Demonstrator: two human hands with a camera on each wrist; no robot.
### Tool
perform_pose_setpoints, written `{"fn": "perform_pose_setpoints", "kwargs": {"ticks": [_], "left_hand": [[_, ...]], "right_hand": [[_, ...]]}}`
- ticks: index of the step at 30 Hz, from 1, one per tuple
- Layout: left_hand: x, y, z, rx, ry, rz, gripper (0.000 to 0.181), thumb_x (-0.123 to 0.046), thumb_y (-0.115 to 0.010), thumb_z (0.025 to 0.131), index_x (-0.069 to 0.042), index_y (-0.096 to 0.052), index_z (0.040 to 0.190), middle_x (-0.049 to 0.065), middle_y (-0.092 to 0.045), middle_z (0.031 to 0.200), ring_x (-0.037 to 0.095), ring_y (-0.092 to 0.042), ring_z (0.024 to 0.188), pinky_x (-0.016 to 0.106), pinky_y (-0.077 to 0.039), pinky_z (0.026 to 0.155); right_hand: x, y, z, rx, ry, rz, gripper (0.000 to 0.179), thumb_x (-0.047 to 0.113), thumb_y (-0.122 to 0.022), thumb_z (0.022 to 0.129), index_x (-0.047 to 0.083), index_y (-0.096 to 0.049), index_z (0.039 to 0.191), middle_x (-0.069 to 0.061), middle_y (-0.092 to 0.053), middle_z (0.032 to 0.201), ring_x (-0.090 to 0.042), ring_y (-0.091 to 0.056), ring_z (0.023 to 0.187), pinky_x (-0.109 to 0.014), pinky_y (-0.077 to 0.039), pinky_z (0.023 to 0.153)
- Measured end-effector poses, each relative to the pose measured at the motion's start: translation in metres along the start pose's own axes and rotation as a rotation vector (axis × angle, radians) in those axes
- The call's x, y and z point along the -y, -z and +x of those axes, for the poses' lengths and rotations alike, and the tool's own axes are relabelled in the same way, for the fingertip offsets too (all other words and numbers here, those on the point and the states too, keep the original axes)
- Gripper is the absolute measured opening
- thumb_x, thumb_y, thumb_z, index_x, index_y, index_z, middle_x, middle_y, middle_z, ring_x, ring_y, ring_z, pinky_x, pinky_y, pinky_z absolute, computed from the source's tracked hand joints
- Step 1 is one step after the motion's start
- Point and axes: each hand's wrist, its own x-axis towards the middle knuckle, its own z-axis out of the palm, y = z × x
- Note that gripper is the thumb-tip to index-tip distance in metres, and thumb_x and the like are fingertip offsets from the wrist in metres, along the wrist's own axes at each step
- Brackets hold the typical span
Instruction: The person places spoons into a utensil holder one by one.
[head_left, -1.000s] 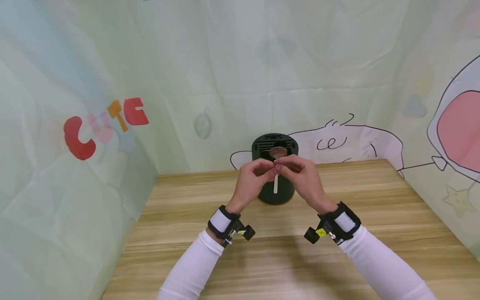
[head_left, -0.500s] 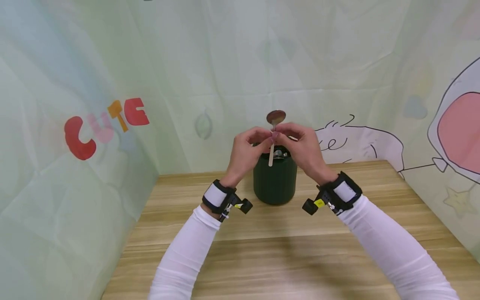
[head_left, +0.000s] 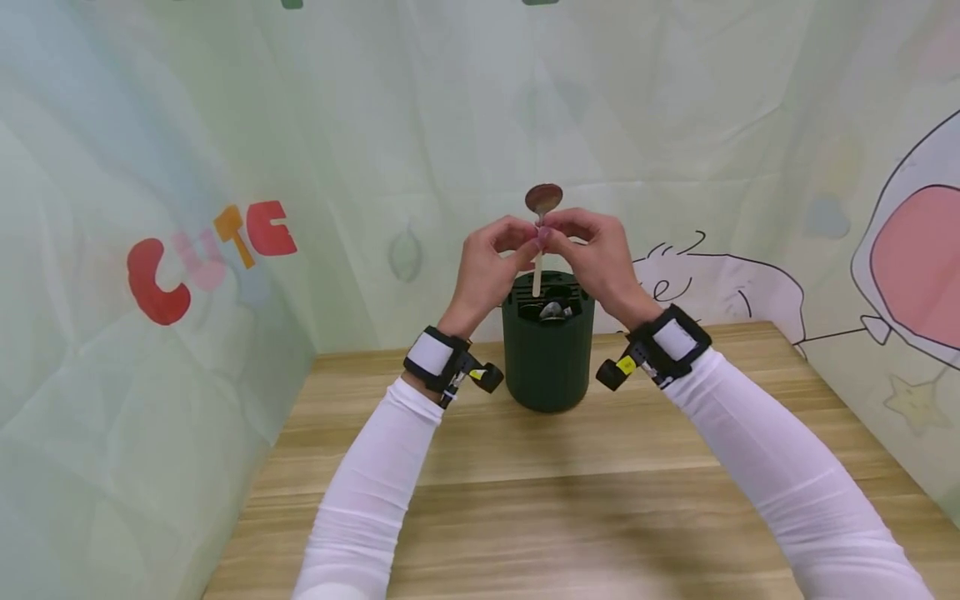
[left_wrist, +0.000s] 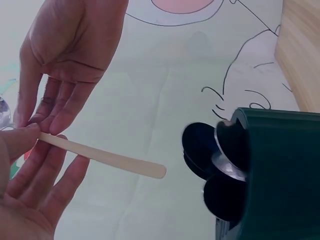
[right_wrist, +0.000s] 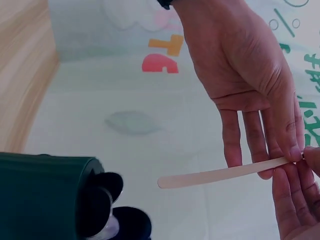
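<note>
Both hands pinch one spoon [head_left: 543,198] near its neck, bowl upward and pale handle [left_wrist: 115,159] hanging down. The left hand [head_left: 489,265] holds it from the left, thumb and fingertips meeting those of the right hand [head_left: 600,257]. Just below the handle's end stands a dark green utensil holder [head_left: 547,367] on the table. Several spoons or similar utensils [left_wrist: 225,160] stick out of its opening, their rounded ends showing in both wrist views. In the right wrist view the handle [right_wrist: 220,176] points toward the holder, apart from it.
The wooden table [head_left: 480,533] runs up to a pale printed cloth backdrop [head_left: 420,108]. Cloth also closes off the left and right sides. The holder stands near the table's back edge.
Both hands have risen with the spoon, from in front of the holder to above its top. The holder's opening and the utensils in it show more clearly now.
</note>
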Motion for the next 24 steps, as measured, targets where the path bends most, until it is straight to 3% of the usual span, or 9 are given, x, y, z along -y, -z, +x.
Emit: {"fn": "perform_pose_setpoints", "kwargs": {"ticks": [3, 8, 18, 24], "left_hand": [[0.024, -0.001, 0.004, -0.002, 0.029, 0.006, 0.016, -0.014, -0.064, 0.086, -0.005, -0.063, 0.099, 0.008, -0.065, 0.091, 0.018, -0.062, 0.083, 0.03, -0.055, 0.066], [0.047, -0.003, 0.002, -0.006, 0.087, 0.026, 0.015, -0.02, -0.065, 0.085, -0.011, -0.064, 0.098, 0.001, -0.065, 0.089, 0.012, -0.061, 0.083, 0.029, -0.055, 0.066], [0.068, -0.006, -0.006, 0.007, 0.157, 0.006, 0.015, -0.019, -0.067, 0.084, -0.01, -0.065, 0.096, 0.003, -0.066, 0.089, 0.013, -0.062, 0.081, 0.03, -0.054, 0.067], [0.078, -0.007, -0.014, 0.046, 0.196, 0.0, 0.015, -0.019, -0.066, 0.085, -0.01, -0.065, 0.097, 0.004, -0.066, 0.09, 0.019, -0.062, 0.083, 0.029, -0.054, 0.069]], "right_hand": [[-0.024, -0.004, 0.007, 0.012, -0.018, 0.0, 0.019, 0.015, -0.061, 0.089, 0.007, -0.066, 0.106, -0.006, -0.066, 0.098, -0.012, -0.059, 0.089, -0.033, -0.05, 0.08], [-0.048, -0.009, 0.008, 0.03, -0.073, -0.014, 0.017, 0.019, -0.062, 0.088, 0.012, -0.067, 0.103, 0.0, -0.066, 0.097, -0.007, -0.058, 0.089, -0.033, -0.049, 0.08], [-0.066, -0.014, 0.004, 0.076, -0.115, -0.1, 0.013, 0.016, -0.063, 0.088, 0.013, -0.069, 0.099, 0.0, -0.067, 0.095, -0.009, -0.058, 0.088, -0.036, -0.05, 0.079], [-0.075, -0.015, -0.001, 0.118, -0.125, -0.154, 0.012, 0.014, -0.064, 0.087, 0.011, -0.069, 0.097, -0.002, -0.067, 0.097, -0.012, -0.059, 0.09, -0.037, -0.049, 0.082]]}}
